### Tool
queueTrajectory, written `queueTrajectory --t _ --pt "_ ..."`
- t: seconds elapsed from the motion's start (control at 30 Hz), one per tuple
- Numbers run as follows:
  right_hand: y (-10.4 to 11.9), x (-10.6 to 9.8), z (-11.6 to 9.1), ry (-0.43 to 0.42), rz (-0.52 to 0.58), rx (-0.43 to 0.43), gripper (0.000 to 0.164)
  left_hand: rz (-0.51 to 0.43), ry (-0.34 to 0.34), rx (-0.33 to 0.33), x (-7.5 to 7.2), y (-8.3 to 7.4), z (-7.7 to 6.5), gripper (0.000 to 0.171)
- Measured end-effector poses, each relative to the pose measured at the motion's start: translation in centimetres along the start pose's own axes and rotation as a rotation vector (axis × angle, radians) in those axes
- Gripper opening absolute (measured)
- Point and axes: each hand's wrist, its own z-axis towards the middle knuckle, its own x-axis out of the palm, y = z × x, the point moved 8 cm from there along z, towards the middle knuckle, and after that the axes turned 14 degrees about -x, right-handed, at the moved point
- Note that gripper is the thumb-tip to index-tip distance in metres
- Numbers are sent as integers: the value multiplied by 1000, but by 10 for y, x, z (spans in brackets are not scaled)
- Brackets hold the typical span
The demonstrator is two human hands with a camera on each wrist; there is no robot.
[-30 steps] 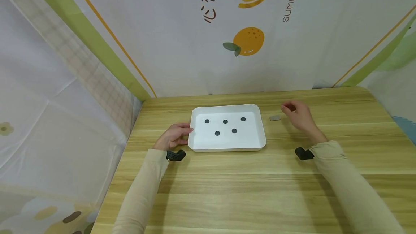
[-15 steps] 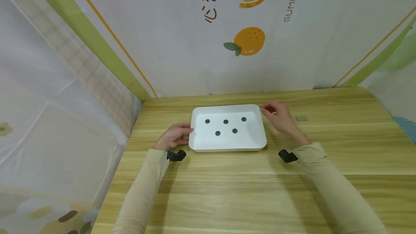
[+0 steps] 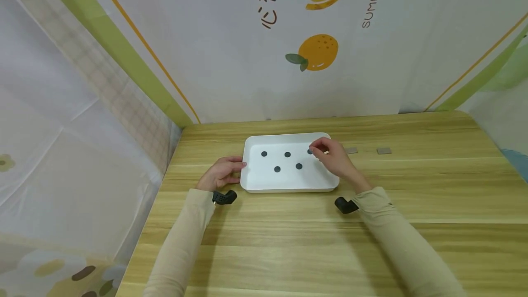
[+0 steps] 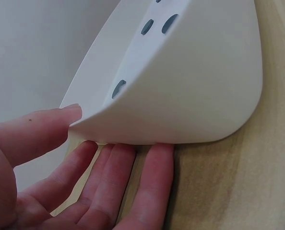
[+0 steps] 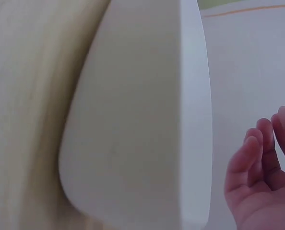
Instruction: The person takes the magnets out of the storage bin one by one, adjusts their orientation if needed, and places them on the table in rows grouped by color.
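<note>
Your shallow white tray (image 3: 288, 182) sits flat on the worktop (image 3: 247, 242), with five dark round discs (image 3: 287, 154) on its floor. It looks like thin, stiff plastic: probably light, smooth and apt to slide, so hold an end wall with your thumb over the rim. The discs look small and flat; you would likely need to pinch them by the edge.

Your left hand (image 3: 220, 172) grips the tray's left end, thumb on the rim and fingers against the outer wall. Your right hand (image 3: 333, 156) is over the tray's right end, thumb and fingers drawn together beside the far-right disc; you cannot tell whether they pinch anything.

Two grey rectangular pieces (image 3: 383, 151) lie right of the tray on the wood-grain surface. Behind the tray hangs a pale cloth (image 3: 231, 58) printed with oranges.
</note>
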Motion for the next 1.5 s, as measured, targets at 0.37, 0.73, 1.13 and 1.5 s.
queueTrajectory --t 0.37,0.73,1.13,1.5 --pt "-3 32 -1 37 13 19 18 -12 6 -1 1 1 2 53" --pt "-20 51 -2 112 -32 91 22 -19 -6 5 1 1 0 52" --pt "-27 61 3 155 -119 41 27 -10 -15 3 1 0 2 52" --pt "-22 61 2 181 -180 52 26 -25 2 3 1 0 -1 52"
